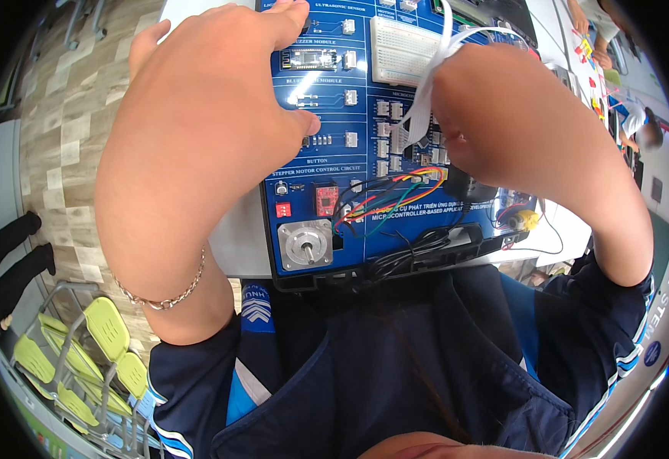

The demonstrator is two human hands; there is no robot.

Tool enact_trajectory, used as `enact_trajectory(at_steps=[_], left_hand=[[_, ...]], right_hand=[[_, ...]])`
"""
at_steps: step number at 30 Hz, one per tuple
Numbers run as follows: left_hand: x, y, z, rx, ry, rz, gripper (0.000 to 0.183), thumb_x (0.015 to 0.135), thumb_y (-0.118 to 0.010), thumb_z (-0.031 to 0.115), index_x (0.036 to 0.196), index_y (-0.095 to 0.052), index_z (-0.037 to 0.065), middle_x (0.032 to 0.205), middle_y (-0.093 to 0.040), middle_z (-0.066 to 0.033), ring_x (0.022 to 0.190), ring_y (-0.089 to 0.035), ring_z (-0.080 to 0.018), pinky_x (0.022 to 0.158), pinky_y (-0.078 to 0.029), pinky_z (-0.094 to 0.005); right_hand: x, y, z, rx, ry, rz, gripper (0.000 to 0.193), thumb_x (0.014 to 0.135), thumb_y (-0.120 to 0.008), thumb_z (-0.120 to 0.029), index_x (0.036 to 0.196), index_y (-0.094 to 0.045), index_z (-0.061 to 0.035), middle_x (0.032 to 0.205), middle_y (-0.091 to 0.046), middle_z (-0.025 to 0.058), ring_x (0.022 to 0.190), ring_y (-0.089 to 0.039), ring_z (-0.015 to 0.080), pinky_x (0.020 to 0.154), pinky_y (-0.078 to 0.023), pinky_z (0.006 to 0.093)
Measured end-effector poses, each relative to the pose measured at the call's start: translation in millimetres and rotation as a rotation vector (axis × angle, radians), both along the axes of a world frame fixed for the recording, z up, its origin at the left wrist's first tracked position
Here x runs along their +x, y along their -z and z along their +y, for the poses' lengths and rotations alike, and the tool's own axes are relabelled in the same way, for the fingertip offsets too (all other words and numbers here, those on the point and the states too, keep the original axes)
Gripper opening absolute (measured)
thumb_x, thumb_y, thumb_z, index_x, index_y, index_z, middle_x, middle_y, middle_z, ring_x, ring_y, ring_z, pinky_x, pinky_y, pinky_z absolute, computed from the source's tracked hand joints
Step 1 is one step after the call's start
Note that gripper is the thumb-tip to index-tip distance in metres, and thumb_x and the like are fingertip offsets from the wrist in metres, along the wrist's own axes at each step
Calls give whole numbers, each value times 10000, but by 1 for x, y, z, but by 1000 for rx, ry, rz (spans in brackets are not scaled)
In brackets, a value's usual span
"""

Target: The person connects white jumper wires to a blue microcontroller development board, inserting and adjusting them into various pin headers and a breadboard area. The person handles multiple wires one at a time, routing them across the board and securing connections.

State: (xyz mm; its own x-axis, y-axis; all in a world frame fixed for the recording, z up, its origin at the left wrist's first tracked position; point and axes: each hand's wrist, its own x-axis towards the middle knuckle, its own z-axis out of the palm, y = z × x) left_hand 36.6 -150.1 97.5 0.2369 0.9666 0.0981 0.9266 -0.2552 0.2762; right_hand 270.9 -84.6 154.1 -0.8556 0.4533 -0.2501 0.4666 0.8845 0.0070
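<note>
A blue electronics training board lies before me in a black case. My left hand spreads over its left side, fingers apart, the thumb tip close to a row of small parts and nothing seen in its grasp. Over the right middle, my right hand is curled with its fingertips tucked under; what they hold is hidden. A white ribbon cable runs along this hand's left edge, down to the small white sockets. Left of the cable sits a white breadboard.
Colourful jumper wires arch over the lower board near a stepper motor and a red driver module. A black cable bundle lies at the near edge, with a yellow motor to its right. Green chairs stand left; other people work far right.
</note>
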Motion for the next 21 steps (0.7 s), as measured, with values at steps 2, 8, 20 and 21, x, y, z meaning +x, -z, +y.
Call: enact_trajectory(at_steps=[2, 8, 20, 21], left_hand=[[0, 0, 0, -13, -2, -25, 778, 673, -863, 211, 1406, -613, 144, 1381, -646, -88, 1392, -495, -329, 1169, -274, -489], [4, 2, -2, -69, -62, -60, 816, 665, -873, 216, 1428, -590, 145, 1419, -619, -88, 1409, -474, -335, 1177, -244, -537], [5, -14, -1, -206, -142, -76, 886, 628, -882, 217, 1449, -562, 132, 1479, -571, -67, 1418, -446, -346, 1190, -195, -546], [5, -14, -1, -202, -124, -74, 897, 622, -886, 215, 1453, -559, 132, 1478, -573, -66, 1418, -446, -346, 1191, -191, -543]], right_hand=[[2, 3, -1, -20, -11, 18, 59, 709, -711, -22, 765, -692, -19, 795, -658, 161, 844, -677, 353, 762, -550, 426], [1, 6, -6, -78, 67, 19, 74, 737, -685, 15, 808, -705, 21, 815, -670, 182, 856, -684, 369, 761, -560, 431], [79, -47, -34, 394, -60, 229, 288, 721, -709, -129, 991, -754, -40, 872, -649, 30, 958, -653, 218, 829, -471, 426], [92, -45, -42, 464, -45, 250, 315, 717, -701, -131, 1014, -764, -43, 869, -650, 24, 960, -653, 214, 839, -468, 435]])
